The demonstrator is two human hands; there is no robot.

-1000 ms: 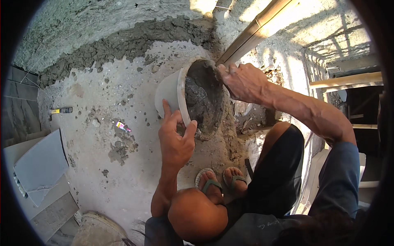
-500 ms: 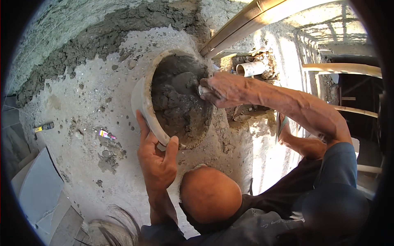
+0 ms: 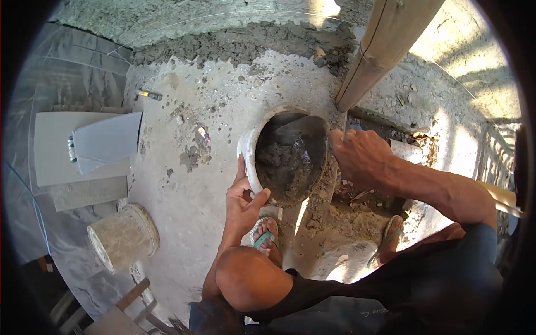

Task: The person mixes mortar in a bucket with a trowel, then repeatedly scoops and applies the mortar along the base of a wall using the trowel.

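Note:
A tilted bucket with a pale rim stands on the concrete floor, holding wet grey mortar. My left hand grips its near left rim, thumb over the edge and fingers along the outside. At the right rim, my right hand is closed round the handle of what looks like a trowel. The handle is mostly hidden in the fist; a smooth grey blade-like shape shows inside the bucket's far side.
A bamboo pole rises behind the bucket. To the right are a dug hollow and a pale pipe. At left lie grey boards, a second bucket on its side and a yellow-black tool. Sandalled feet stand close by.
The view has swung left, bringing the boards and second bucket into sight. My right hand has drawn back from over the mortar to the right rim; the left still grips the rim.

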